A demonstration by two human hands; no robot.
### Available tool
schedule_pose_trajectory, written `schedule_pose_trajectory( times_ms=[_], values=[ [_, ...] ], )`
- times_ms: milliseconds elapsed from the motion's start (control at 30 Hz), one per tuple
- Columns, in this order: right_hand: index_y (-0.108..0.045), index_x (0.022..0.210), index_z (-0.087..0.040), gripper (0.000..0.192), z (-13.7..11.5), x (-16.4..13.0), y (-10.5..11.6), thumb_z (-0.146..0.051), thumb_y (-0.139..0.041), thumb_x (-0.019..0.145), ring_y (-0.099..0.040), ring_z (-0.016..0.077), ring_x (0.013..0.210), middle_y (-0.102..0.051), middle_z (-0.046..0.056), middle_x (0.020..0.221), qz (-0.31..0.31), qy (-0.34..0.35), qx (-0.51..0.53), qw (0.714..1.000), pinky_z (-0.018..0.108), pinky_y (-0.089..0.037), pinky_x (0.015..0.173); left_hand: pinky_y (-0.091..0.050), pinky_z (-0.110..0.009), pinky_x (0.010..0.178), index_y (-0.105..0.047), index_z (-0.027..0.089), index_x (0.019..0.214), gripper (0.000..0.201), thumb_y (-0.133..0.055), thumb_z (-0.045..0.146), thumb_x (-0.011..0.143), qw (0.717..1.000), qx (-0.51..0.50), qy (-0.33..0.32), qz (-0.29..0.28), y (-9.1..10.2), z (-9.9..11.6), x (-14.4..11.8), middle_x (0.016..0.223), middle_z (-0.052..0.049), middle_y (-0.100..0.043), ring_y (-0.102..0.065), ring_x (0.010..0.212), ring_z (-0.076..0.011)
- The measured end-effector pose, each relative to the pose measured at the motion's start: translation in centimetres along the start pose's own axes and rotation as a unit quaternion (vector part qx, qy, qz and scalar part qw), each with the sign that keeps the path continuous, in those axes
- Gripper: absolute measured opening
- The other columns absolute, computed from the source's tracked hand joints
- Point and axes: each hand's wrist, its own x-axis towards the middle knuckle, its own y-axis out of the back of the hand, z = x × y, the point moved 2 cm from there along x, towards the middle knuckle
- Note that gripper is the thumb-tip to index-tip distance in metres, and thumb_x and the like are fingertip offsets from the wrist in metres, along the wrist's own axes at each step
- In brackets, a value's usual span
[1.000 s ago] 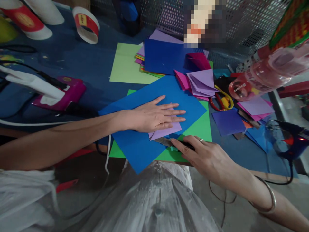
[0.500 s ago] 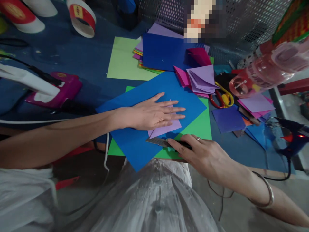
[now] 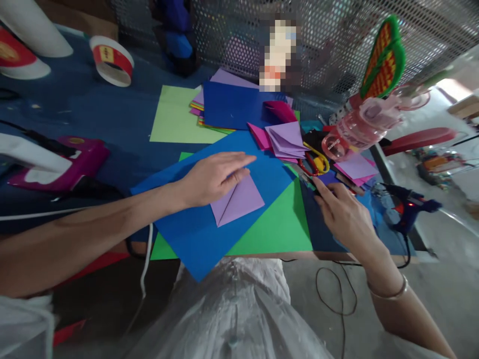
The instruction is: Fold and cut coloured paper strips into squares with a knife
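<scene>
My left hand point(image 3: 217, 174) is on its side over a folded lilac paper point(image 3: 241, 204), its fingers stretched out and holding nothing. A crease runs slantwise across the lilac paper, and part of it is hidden under the hand. Beneath it lies a blue sheet point(image 3: 187, 239), set askew on a bright green sheet point(image 3: 277, 229). At the right, my right hand point(image 3: 342, 214) is closed on a knife point(image 3: 304, 175), of which mainly the blade shows. The blade points up and left, right beside the red and yellow handles of scissors point(image 3: 318, 163).
Folded lilac papers point(image 3: 287, 139) and a dark blue sheet point(image 3: 232, 107) on a paper stack lie behind. A pink bottle point(image 3: 355, 127) and a glue gun point(image 3: 407, 204) are at the right. A purple power strip point(image 3: 86, 159) stands left, with cables near the table edge.
My right hand has carried the knife away from the lilac paper, rightward to the scissors. My left hand has lifted from lying flat and turned sideways, uncovering more lilac paper. The view has shifted.
</scene>
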Motion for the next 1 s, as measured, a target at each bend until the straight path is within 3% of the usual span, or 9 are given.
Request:
schedule_pose_trajectory(
  times_ms=[100,167,267,433,500,600,767,900,1000],
  values=[
    [-0.06,0.142,-0.011,0.04,-1.0,0.5,-0.1,-0.024,-0.049,0.106,-0.066,0.0373,0.109,-0.065,0.025,0.129,0.043,-0.008,-0.042,0.998,0.048,-0.055,0.08,-0.058,-0.038,0.102,-0.07,0.02,0.136,0.054,-0.037,0.05,0.106,0.991,-0.01,0.098,0.09,1.4,-0.1,-0.2,0.128,-0.008,-0.079,-0.075,0.114,-0.0256],
    [-0.063,0.134,-0.01,0.034,-2.7,1.2,0.4,-0.025,-0.049,0.107,-0.065,0.0355,0.109,-0.066,0.024,0.128,0.06,0.001,-0.014,0.998,0.047,-0.052,0.085,-0.061,-0.037,0.091,-0.072,0.021,0.128,0.048,-0.043,0.048,0.101,0.986,-0.019,0.132,0.096,1.7,-0.3,-0.3,0.12,-0.008,-0.081,-0.078,0.099,-0.025],
    [-0.069,0.111,-0.016,0.029,-6.1,2.9,1.0,-0.036,-0.047,0.111,-0.068,0.0262,0.096,-0.072,0.013,0.107,0.007,0.081,0.098,0.992,0.038,-0.049,0.082,-0.063,-0.035,0.082,-0.071,0.02,0.123,0.043,-0.048,0.046,0.097,0.985,-0.051,0.145,0.072,1.6,-0.5,-0.3,0.118,-0.01,-0.081,-0.077,0.1,-0.0261],
    [-0.066,0.111,-0.013,0.071,-10.1,6.3,0.9,-0.081,-0.058,0.092,-0.068,0.0337,0.1,-0.069,0.016,0.106,-0.11,0.051,0.137,0.983,0.043,-0.05,0.084,-0.063,-0.037,0.087,-0.071,0.022,0.113,0.035,-0.058,0.044,0.089,0.978,-0.127,0.16,0.051,0.9,-0.7,-0.4,0.111,-0.009,-0.081,-0.076,0.099,-0.0258],
    [-0.065,0.113,-0.012,0.068,-10.7,7.5,0.6,-0.076,-0.067,0.09,-0.067,0.0362,0.105,-0.069,0.019,0.11,-0.138,0.03,0.163,0.977,0.044,-0.05,0.087,-0.063,-0.039,0.087,-0.07,0.022,0.11,0.033,-0.061,0.044,0.087,0.97,-0.176,0.16,0.044,0.5,-0.9,-0.3,0.107,-0.008,-0.08,-0.076,0.098,-0.0258],
    [-0.061,0.11,-0.015,0.04,-10.9,8.8,-0.1,-0.045,-0.079,0.09,-0.066,0.0336,0.107,-0.069,0.017,0.112,-0.16,0.018,0.258,0.953,0.041,-0.048,0.087,-0.063,-0.04,0.085,-0.068,0.021,0.114,0.038,-0.063,0.044,0.084,0.963,-0.219,0.155,0.037,0.0,-1.3,-0.3,0.11,-0.01,-0.079,-0.075,0.096,-0.0248],
    [-0.056,0.107,-0.021,0.027,-10.6,9.3,-1.2,-0.018,-0.074,0.087,-0.066,0.0221,0.087,-0.07,0.004,0.096,-0.159,0.007,0.349,0.924,0.031,-0.043,0.074,-0.061,-0.036,0.073,-0.059,0.021,0.134,0.066,-0.074,0.04,0.072,0.96,-0.239,0.14,0.022,-0.3,-1.3,-0.5,0.118,-0.01,-0.076,-0.072,0.086,-0.0217],
    [-0.053,0.116,-0.023,0.026,-10.2,9.4,-1.5,-0.023,-0.068,0.095,-0.064,0.0162,0.073,-0.07,-0.002,0.086,-0.142,-0.006,0.416,0.898,0.027,-0.04,0.065,-0.054,-0.033,0.067,-0.07,0.022,0.101,0.034,-0.073,0.044,0.076,0.955,-0.259,0.144,0.017,0.0,-0.8,-0.5,0.077,-0.001,-0.071,-0.067,0.071,-0.0198],
    [-0.058,0.113,-0.022,0.023,-9.5,9.8,-1.5,-0.033,-0.067,0.096,-0.06,0.0149,0.067,-0.067,-0.004,0.078,-0.115,-0.026,0.521,0.846,0.026,-0.04,0.062,-0.053,-0.031,0.065,-0.063,0.023,0.083,0.034,-0.078,0.051,0.072,0.925,-0.33,0.173,0.073,0.4,-1.0,-0.3,0.071,0.001,-0.068,-0.066,0.067,-0.0182]
  ],
)
